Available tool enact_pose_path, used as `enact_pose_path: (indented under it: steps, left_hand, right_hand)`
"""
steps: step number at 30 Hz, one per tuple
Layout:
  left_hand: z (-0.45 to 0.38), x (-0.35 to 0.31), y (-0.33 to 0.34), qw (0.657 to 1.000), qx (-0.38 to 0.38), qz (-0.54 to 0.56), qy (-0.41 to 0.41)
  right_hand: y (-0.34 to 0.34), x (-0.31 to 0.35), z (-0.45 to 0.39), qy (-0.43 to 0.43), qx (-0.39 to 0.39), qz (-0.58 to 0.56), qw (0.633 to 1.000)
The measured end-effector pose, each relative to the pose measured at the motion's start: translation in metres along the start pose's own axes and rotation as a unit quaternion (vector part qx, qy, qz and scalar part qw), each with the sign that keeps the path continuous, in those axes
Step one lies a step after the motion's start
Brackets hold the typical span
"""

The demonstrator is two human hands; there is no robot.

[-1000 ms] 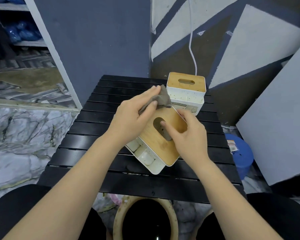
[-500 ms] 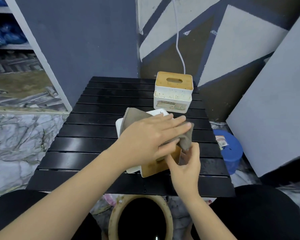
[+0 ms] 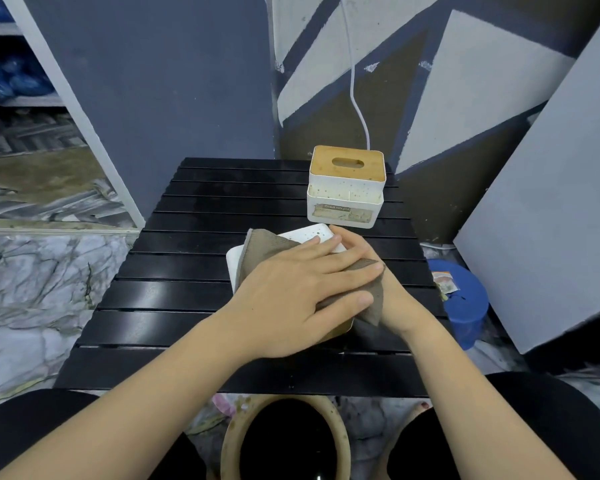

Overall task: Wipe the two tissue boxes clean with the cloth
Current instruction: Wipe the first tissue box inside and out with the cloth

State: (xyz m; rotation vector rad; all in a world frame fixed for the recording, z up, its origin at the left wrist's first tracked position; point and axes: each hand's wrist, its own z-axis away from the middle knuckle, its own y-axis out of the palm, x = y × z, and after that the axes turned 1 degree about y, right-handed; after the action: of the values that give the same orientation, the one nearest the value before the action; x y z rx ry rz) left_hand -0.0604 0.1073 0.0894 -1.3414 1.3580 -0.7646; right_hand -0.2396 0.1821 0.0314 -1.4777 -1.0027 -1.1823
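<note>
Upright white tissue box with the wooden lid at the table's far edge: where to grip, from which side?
Probably from above: span the white tissue box with the wooden lid across its two white side walls just under the lid. It stands upright and free on the black slatted table, with both sides clear.

Brown cloth — white speckled box

The left hand and the brown cloth covered most of the near tissue box, so only a white corner and a strip of wooden lid showed. The right hand was largely hidden behind the cloth; whether its fingers gripped the box could not be told. The label on the far tissue box was too small to read fully. The tan bucket was cut off by the bottom edge.
</note>
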Motion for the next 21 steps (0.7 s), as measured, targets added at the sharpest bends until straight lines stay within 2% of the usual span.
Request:
enact_pose_path:
  steps: [4, 9, 14, 21]
  left_hand:
    - [-0.011, -0.001, 0.0, 0.998, 0.036, -0.025, -0.045]
    - [-0.028, -0.001, -0.004, 0.99, 0.086, -0.003, -0.11]
    - [-0.037, 0.0, -0.004, 0.983, 0.103, 0.008, -0.154]
    - [-0.05, 0.031, -0.013, 0.954, 0.113, -0.029, -0.275]
  right_hand:
    - [0.005, 0.001, -0.002, -0.013, -0.002, 0.005, 1.0]
    - [0.005, -0.004, 0.002, -0.02, -0.02, 0.011, 1.0]
    - [0.003, -0.01, -0.001, -0.028, -0.013, 0.01, 0.999]
    - [0.016, -0.017, 0.006, -0.018, -0.074, 0.029, 0.997]
